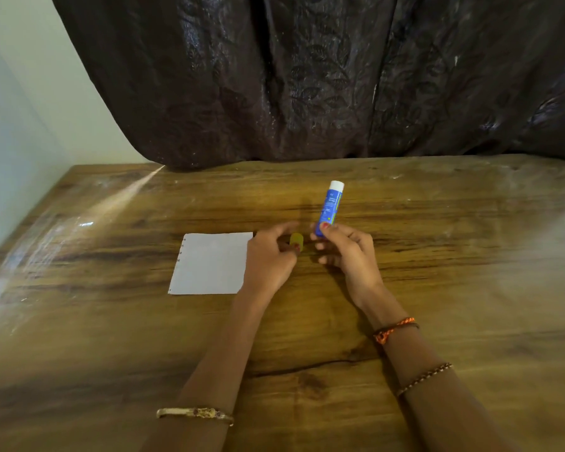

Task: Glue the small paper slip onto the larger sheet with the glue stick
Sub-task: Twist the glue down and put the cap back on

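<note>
Glue stick [329,205]: uncapped, upright, pinched in right hand [346,252] grip; yellow cap [297,240] pinched in left hand [271,259]. Sheet [211,264]: flat on bench [437,256], apparently unglued. Small slip: not visible; gluing judged outstanding.

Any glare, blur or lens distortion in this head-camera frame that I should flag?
Head view: streaky glare on the glossy table at the left and far right; wide-angle bending at the table edge and the curtain; the left hand and its yellow cap are slightly motion-blurred; the glue stick in the right hand and the white sheet are clear.
</note>
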